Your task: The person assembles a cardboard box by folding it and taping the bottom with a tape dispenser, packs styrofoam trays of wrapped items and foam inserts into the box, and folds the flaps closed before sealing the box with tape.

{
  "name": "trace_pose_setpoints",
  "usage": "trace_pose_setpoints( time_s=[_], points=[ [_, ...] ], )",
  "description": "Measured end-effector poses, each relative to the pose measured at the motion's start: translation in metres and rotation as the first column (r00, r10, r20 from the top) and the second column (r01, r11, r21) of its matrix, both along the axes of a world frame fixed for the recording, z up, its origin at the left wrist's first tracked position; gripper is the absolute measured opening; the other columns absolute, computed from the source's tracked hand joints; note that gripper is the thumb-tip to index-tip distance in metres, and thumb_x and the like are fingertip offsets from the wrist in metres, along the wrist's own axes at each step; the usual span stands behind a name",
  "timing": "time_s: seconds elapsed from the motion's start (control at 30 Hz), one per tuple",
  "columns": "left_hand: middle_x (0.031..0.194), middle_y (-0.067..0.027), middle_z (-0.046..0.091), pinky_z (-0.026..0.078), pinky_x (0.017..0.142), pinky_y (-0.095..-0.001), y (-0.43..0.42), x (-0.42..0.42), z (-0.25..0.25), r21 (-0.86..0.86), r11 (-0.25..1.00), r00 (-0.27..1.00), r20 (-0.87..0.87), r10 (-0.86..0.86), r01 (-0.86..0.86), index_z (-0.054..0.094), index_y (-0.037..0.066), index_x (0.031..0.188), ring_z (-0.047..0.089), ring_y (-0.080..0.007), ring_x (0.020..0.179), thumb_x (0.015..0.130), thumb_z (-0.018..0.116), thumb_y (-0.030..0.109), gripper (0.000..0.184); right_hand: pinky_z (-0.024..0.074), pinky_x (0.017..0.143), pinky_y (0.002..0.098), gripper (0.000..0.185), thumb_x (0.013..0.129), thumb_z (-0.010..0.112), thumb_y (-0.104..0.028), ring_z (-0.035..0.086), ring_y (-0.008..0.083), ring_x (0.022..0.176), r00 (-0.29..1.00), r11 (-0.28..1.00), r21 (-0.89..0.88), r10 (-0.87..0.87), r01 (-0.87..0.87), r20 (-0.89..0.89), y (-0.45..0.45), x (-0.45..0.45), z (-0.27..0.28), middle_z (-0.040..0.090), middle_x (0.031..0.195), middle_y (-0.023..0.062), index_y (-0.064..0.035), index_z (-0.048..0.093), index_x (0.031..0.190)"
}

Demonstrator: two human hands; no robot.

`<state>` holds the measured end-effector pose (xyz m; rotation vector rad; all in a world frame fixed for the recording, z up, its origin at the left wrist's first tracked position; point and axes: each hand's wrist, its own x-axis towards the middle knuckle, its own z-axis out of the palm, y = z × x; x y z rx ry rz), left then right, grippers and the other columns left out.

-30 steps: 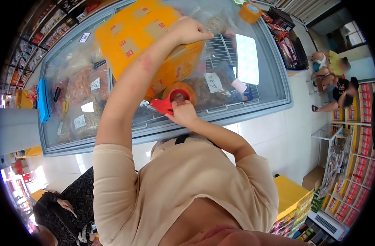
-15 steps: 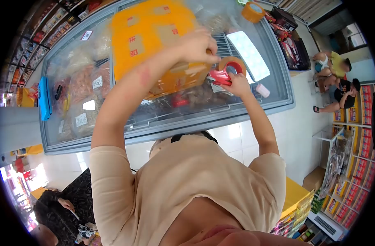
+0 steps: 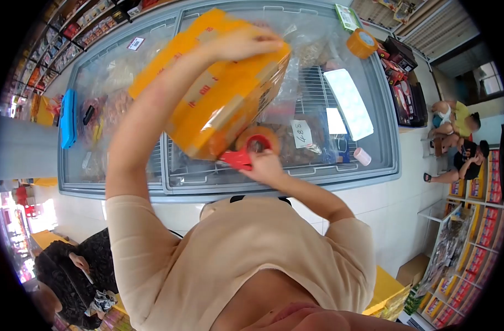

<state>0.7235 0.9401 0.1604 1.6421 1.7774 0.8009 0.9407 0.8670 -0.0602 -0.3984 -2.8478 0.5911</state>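
A cardboard box [image 3: 224,91], covered in yellow tape with red print, sits at an angle on the glass freezer top [image 3: 174,190]. My left hand [image 3: 249,45] lies over the box's upper right edge, fingers together and gripping it; motion blurs them a little. Low at the near right corner of the box, my right hand [image 3: 267,167] is closed around a red tape dispenser [image 3: 238,159]. A roll of brown tape [image 3: 271,138] is mounted on the dispenser. The dispenser's front end is against or very close to the box; I cannot tell which.
On the freezer lie a white panel [image 3: 351,105], an orange tape roll [image 3: 362,44], a small pinkish cylinder [image 3: 362,156] and a blue case [image 3: 69,118]. Bagged goods show under the glass. A person in black [image 3: 78,276] is at lower left; two people sit at the right.
The box has turned and shifted left. My right hand moved left and nearer with the dispenser, down to the box's corner. My left hand went from a pinch above the dispenser to the box's edge.
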Motion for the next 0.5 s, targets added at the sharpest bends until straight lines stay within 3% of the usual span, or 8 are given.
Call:
trace_pose_setpoints(
  time_s=[0.07, 0.13, 0.17, 0.23, 0.33, 0.47, 0.5],
  points=[
    [0.085, -0.0029, 0.062, 0.044, 0.074, -0.029, 0.037, -0.004, -0.032, 0.229, 0.969, 0.981, -0.146, 0.127, -0.092, 0.061, 0.008, 0.093, 0.057, -0.0139, 0.083, 0.085, 0.045, 0.045, 0.041, 0.0444, 0.064, 0.0363, 0.046, 0.064, 0.064, -0.045, 0.056, 0.0279, 0.055, 0.994, 0.999, -0.044, 0.007, -0.011, -0.106, -0.034, -0.034, -0.011, 0.056, 0.058, 0.0122, -0.0024, 0.054, 0.078],
    [0.08, -0.0066, 0.062, 0.043, 0.075, -0.0338, 0.059, -0.007, -0.056, 0.22, 0.974, 0.931, -0.363, 0.035, 0.049, 0.063, 0.009, 0.086, 0.057, -0.0215, 0.08, 0.083, 0.045, 0.045, 0.04, 0.0444, 0.065, 0.0363, 0.045, 0.065, 0.064, -0.044, 0.057, 0.028, 0.056, 0.991, 0.996, -0.087, 0.017, -0.029, -0.134, -0.045, -0.047, -0.016, 0.057, 0.058, 0.0126, -0.0017, 0.054, 0.078],
    [0.08, -0.0066, 0.062, 0.043, 0.075, -0.0338, 0.058, -0.006, -0.058, 0.223, 0.974, 0.931, -0.363, 0.04, 0.045, 0.063, 0.009, 0.086, 0.057, -0.0215, 0.08, 0.083, 0.045, 0.045, 0.04, 0.0442, 0.066, 0.0365, 0.046, 0.066, 0.063, -0.044, 0.057, 0.0283, 0.056, 0.996, 0.995, -0.091, 0.032, -0.04, -0.085, -0.044, -0.049, -0.016, 0.057, 0.06, 0.0127, -0.001, 0.054, 0.079],
    [0.076, -0.011, 0.06, 0.04, 0.079, -0.038, 0.05, 0.002, -0.063, 0.241, 0.97, 0.763, -0.634, 0.13, 0.036, 0.063, 0.008, 0.074, 0.055, -0.029, 0.078, 0.082, 0.045, 0.043, 0.041, 0.0433, 0.069, 0.0371, 0.049, 0.067, 0.061, -0.045, 0.057, 0.0285, 0.056, 0.999, 0.997, -0.055, 0.052, -0.052, -0.009, -0.031, -0.042, -0.014, 0.059, 0.063, 0.0129, 0.0001, 0.053, 0.083],
    [0.073, -0.012, 0.06, 0.038, 0.083, -0.0385, 0.044, 0.012, -0.056, 0.18, 0.982, 0.816, -0.574, 0.065, 0.048, 0.062, 0.007, 0.065, 0.053, -0.0306, 0.079, 0.081, 0.046, 0.04, 0.04, 0.0421, 0.071, 0.0355, 0.044, 0.068, 0.06, -0.043, 0.058, 0.0264, 0.064, 0.998, 0.996, 0.076, 0.033, -0.037, 0.062, 0.025, -0.01, 0.002, 0.06, 0.068, 0.0128, -0.0023, 0.055, 0.083],
    [0.069, -0.0126, 0.059, 0.037, 0.084, -0.0377, 0.034, 0.026, -0.059, 0.248, 0.956, 0.834, -0.552, 0.004, 0.159, 0.062, 0.007, 0.064, 0.053, -0.0304, 0.078, 0.08, 0.047, 0.037, 0.037, 0.0423, 0.073, 0.0383, 0.048, 0.067, 0.061, -0.045, 0.059, 0.0283, 0.066, 0.961, 0.981, 0.159, -0.15, 0.114, 0.233, 0.115, 0.052, 0.02, 0.06, 0.067, 0.0132, -0.0024, 0.056, 0.088],
    [0.067, -0.0125, 0.058, 0.037, 0.083, -0.0379, 0.034, 0.028, -0.06, 0.265, 0.942, 0.829, -0.558, -0.025, 0.207, 0.06, 0.006, 0.062, 0.052, -0.0299, 0.076, 0.08, 0.047, 0.036, 0.037, 0.043, 0.071, 0.0379, 0.047, 0.065, 0.063, -0.045, 0.058, 0.0284, 0.064, 0.968, 0.961, 0.202, -0.216, 0.187, 0.13, 0.136, 0.068, 0.011, 0.06, 0.065, 0.0131, -0.0026, 0.056, 0.084]
  ],
)
